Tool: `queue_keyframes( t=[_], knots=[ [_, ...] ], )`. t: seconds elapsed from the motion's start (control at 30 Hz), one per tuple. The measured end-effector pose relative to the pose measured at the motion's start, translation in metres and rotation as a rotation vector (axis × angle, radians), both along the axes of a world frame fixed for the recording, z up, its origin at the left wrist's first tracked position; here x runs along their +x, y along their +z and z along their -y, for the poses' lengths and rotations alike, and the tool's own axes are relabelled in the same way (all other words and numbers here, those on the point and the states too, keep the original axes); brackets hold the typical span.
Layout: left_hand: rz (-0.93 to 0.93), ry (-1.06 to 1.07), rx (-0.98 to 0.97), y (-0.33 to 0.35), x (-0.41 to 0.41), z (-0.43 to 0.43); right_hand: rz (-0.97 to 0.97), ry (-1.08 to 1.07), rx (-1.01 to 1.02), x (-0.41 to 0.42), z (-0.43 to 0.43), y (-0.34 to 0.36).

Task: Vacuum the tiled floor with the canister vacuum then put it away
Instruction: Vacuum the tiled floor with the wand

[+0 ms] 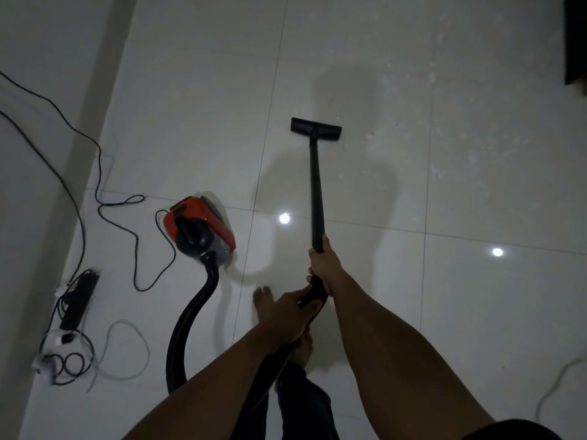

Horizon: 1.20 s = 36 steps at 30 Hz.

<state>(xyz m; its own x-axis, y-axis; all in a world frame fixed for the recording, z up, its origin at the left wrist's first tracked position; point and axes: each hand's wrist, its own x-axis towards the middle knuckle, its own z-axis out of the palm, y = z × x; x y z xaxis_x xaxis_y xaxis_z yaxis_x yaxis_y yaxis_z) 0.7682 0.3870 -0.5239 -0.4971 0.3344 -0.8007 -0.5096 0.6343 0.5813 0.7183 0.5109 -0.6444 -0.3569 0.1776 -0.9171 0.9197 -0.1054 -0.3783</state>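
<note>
A red and black canister vacuum (198, 228) sits on the glossy white tiled floor (444, 296), left of centre. Its black hose (190, 315) curves down from it and back up toward my hands. My right hand (324, 268) grips the black wand (317, 192) higher up. Just below it, my left hand (290, 308) holds the handle end of the wand. The wand runs forward to the black floor head (316, 129), which lies flat on the tiles. White crumbs (444, 147) are scattered on the floor to the right of the head.
A black power cord (127, 217) snakes over the floor on the left toward a power strip (77, 300) with coiled cables by the wall (38, 154). A dark piece of furniture (575, 42) stands at the top right. A pale cable (559, 385) lies at the right edge. My bare feet (265, 303) are under my hands.
</note>
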Motion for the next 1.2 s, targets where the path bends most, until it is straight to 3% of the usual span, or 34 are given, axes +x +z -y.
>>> queue_keyframes(
  t=[0.93,1.2],
  knots=[
    [0.130,0.093,0.044,0.014,-0.380,-0.061,-0.024,0.072,0.018,-0.381,-0.063,0.008],
    [0.052,0.099,0.036,0.008,-0.490,-0.106,-0.017,0.120,0.045,-0.501,-0.109,0.008]
  ],
)
